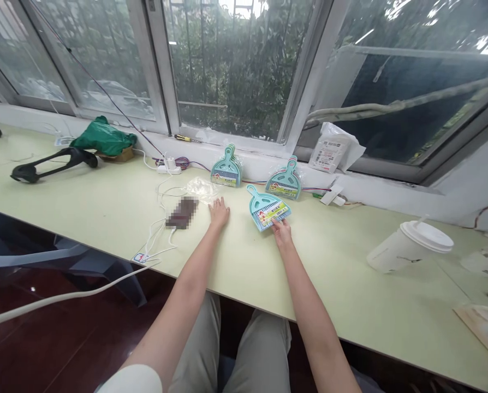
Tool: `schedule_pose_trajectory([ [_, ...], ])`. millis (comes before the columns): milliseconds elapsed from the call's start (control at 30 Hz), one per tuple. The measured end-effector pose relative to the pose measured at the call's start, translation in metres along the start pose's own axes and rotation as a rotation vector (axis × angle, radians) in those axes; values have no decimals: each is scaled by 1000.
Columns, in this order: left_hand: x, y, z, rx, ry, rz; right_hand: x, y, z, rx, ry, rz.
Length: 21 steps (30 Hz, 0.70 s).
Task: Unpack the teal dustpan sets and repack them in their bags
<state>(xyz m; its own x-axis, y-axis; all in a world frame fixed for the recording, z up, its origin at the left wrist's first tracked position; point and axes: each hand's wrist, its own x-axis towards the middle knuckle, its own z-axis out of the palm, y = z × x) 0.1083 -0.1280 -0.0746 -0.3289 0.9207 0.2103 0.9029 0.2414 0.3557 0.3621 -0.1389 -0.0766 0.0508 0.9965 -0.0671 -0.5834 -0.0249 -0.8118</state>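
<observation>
My right hand [282, 228] pinches the near edge of a teal mini dustpan-and-brush set [265, 206] with a colourful label, lying flat on the pale green table [236, 262]. Just left of it, my left hand [219, 211] rests palm-down on the table, fingers spread, holding nothing. Its fingertips lie close to a clear plastic bag [201, 188]. Two stacks of the same teal dustpan sets [226, 168] [285, 180] lean against the window ledge behind.
A blurred dark device [182, 212] with white cables [156, 234] lies left of my left hand. A white power strip [169, 168], green bag [103, 136], black tool [51, 164], white packet [329, 147] and lidded cup [410, 248] also sit on the table.
</observation>
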Motion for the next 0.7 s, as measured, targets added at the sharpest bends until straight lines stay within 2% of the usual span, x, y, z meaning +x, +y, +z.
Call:
schedule_pose_trajectory([
  [200,0,-1,-13,83,160,70,0,0,-1,10,23,15],
  [333,3,-9,-19,37,-12,-25,-1,-1,1,6,24,30],
  [433,-10,-7,-18,-25,-84,143,0,-1,2,-3,30,10],
  [500,-23,-2,-19,-74,-85,262,0,-1,2,4,38,-13],
  [533,-29,0,-21,-81,-71,274,0,-2,1,12,39,-23],
  [700,-41,7,-33,11,112,92,-3,-7,-4,4,30,-73],
])
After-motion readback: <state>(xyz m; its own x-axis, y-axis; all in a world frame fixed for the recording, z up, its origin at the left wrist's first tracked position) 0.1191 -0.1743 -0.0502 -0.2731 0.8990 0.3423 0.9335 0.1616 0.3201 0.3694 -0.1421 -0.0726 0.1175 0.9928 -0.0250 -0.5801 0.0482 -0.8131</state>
